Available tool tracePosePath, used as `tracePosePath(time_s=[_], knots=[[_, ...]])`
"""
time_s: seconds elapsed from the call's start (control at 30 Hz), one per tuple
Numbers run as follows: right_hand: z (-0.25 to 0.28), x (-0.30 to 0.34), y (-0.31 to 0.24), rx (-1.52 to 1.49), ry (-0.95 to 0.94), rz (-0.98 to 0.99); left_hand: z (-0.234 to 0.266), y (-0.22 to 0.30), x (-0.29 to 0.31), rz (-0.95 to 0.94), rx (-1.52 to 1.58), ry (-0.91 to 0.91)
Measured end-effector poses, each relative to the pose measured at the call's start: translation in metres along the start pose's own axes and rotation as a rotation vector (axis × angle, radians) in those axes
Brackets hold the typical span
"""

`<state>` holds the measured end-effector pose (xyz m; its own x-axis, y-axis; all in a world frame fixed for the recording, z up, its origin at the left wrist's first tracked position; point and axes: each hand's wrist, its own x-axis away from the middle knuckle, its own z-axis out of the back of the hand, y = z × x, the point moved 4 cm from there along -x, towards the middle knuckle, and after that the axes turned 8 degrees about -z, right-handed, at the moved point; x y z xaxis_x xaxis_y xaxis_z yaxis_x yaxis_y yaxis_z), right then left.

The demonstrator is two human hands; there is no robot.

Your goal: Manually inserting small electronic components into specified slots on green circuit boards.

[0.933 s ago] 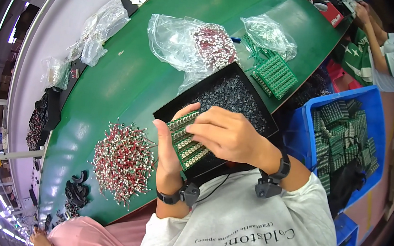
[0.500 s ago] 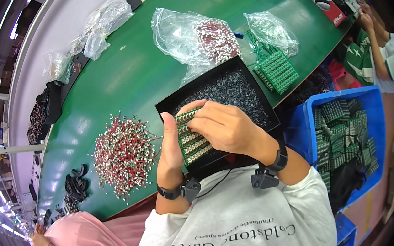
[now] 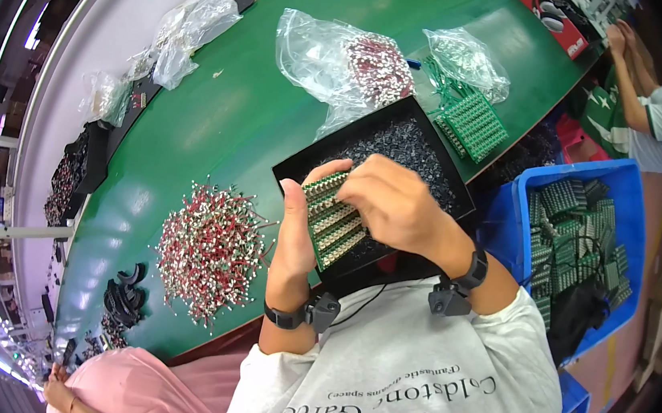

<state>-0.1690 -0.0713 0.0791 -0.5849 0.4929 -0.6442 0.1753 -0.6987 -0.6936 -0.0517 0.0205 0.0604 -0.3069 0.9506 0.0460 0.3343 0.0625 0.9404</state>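
Note:
My left hand (image 3: 294, 231) grips a green circuit board (image 3: 331, 223) by its left edge, holding it tilted over a black tray (image 3: 447, 178) full of small dark parts. My right hand (image 3: 392, 201) rests on the board's upper right part, fingers curled and pressing on its top face. Whether those fingers pinch a small part I cannot tell. Both wrists wear black bands with small devices.
A heap of red-and-white components (image 3: 210, 246) lies left on the green table (image 3: 218, 126). Clear bags (image 3: 338, 58) and a stack of green boards (image 3: 473, 125) sit behind the tray. A blue bin (image 3: 524, 207) of boards stands right. Other people sit at the far right (image 3: 651, 119) and lower left (image 3: 118, 390).
The view has shifted slightly. My right hand has slid a little across the board; my left hand keeps the same hold.

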Motion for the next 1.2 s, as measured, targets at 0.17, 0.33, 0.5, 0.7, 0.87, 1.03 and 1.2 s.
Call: tracePosePath(time_s=[0.17, 0.33, 0.5, 0.7, 0.87, 1.03, 1.2], knots=[[0.002, -0.002, -0.005, -0.015, 0.002, -0.056, -0.002, 0.001, 0.005, 0.014, 0.145, 0.018], [-0.006, -0.002, -0.004, -0.051, -0.073, 0.043, -0.002, 0.002, 0.005, -0.015, 0.076, 0.081], [0.017, 0.002, 0.002, 0.12, -0.015, -0.035, 0.01, 0.001, 0.007, 0.015, 0.078, 0.026], [-0.006, 0.0, -0.02, -0.008, -0.001, 0.069, -0.004, 0.007, 0.006, -0.053, -0.078, -0.004], [-0.016, -0.001, -0.018, -0.036, 0.062, 0.101, -0.008, 0.003, 0.007, -0.082, -0.15, -0.008], [-0.02, 0.005, -0.018, 0.08, 0.026, 0.153, -0.006, -0.001, 0.007, -0.05, -0.126, -0.036], [-0.019, 0.009, -0.019, 0.074, 0.093, 0.172, -0.007, -0.006, 0.004, -0.062, -0.086, -0.06]])
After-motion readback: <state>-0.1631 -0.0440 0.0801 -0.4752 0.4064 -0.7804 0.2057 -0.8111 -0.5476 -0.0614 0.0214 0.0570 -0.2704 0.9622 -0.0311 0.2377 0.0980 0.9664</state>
